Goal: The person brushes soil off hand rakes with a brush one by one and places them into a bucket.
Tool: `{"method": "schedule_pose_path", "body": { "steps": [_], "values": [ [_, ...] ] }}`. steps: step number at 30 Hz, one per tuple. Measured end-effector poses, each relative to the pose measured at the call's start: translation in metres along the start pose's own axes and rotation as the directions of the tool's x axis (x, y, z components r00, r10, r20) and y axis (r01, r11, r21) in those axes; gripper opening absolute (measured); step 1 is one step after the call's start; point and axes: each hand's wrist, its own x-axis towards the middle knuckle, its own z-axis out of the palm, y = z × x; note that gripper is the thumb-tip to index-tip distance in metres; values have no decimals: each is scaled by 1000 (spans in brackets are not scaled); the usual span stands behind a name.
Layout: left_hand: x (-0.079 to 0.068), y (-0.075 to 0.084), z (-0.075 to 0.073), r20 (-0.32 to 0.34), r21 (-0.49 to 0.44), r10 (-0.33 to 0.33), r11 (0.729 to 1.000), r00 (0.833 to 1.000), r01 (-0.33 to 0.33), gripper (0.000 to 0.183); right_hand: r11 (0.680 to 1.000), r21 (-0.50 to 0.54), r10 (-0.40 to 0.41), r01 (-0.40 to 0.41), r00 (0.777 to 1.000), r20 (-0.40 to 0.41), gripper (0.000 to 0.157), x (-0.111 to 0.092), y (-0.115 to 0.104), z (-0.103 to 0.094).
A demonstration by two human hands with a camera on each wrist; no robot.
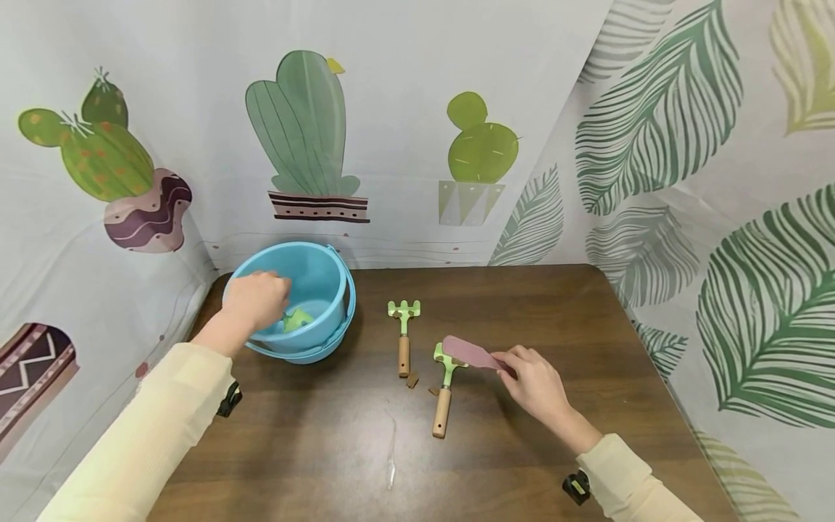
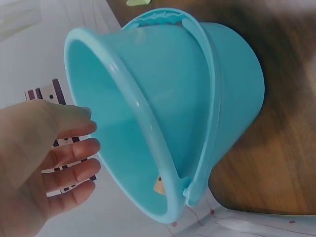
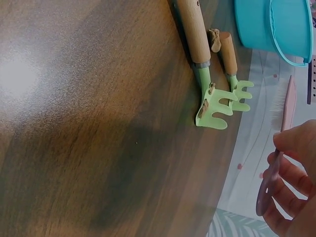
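Observation:
My left hand [image 1: 259, 299] is over the mouth of a light blue bucket [image 2: 163, 98] at the back left. In the left wrist view its fingers are loosely bent and hold nothing. A light green tool part [image 1: 298, 320] lies inside the bucket. My right hand [image 1: 536, 380] pinches the handle of a pink brush [image 3: 287, 106] with pale bristles. The brush's head is above a green rake [image 1: 442, 402] with a wooden handle, which has brown bits on its green end. A second small rake [image 1: 404, 341] lies between that one and the bucket.
Brown crumbs [image 1: 412, 380] lie on the dark wooden table [image 1: 313, 449] near the rakes. A small clear strip [image 1: 391, 471] is near the front. Cloth printed with cacti and leaves [image 1: 404, 145] hangs behind and beside the table. The bucket's handle [image 2: 215, 98] hangs down its side.

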Motion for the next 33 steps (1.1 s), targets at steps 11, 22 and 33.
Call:
{"method": "schedule_pose_path", "body": {
  "steps": [11,22,33],
  "values": [
    [-2,18,-6,-111,57,72,996,991,-66,21,1000,6,3,-3,1000,-4,27,-1,2,1],
    [2,36,-5,-251,109,165,984,954,-142,21,1000,9,5,-5,1000,-15,27,0,2,1],
    [8,51,-2,-266,81,197,980,944,-181,30,1000,20,18,-18,1000,-6,29,1,2,3]
  ]
}}
